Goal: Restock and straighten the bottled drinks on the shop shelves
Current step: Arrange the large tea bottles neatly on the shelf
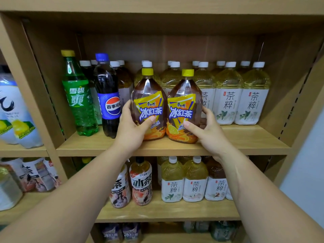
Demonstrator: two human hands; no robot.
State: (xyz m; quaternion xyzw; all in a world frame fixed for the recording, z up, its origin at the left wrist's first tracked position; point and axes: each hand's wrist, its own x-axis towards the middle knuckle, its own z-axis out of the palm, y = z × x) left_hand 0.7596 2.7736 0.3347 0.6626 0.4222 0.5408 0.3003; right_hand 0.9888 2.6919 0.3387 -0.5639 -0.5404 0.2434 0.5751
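Left hand (130, 125): grasps the left iced tea bottle (149, 102), thumb across the label, fingers round its outer side.
Right hand (206, 130): holds the right iced tea bottle (184, 106) likewise, thumb on the label.
Both bottles: upright, yellow-capped, touching side by side near the front of the middle shelf (245, 144), ahead of the white-capped tea bottles (228, 95).
Bases: seemingly resting on the board, though the hands hide part.
Left of them: green soda bottle (77, 95), cola bottle (107, 95), both upright.
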